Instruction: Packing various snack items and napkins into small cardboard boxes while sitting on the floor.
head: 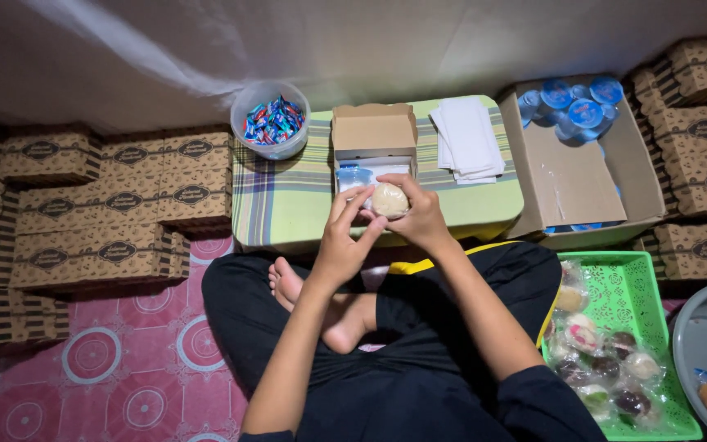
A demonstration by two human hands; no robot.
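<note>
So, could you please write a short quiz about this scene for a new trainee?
1. True or false: both hands hold the round pale snack above the open small box.
2. What is in the clear tub at the table's far left corner?
A. wrapped candies
B. folded napkins
C. sealed water cups
3. Fill in: the green basket of wrapped snacks lies on the person's ____ side.

Key: 1 true, the left hand and right hand meet on it. 2 A. 3 right.
</note>
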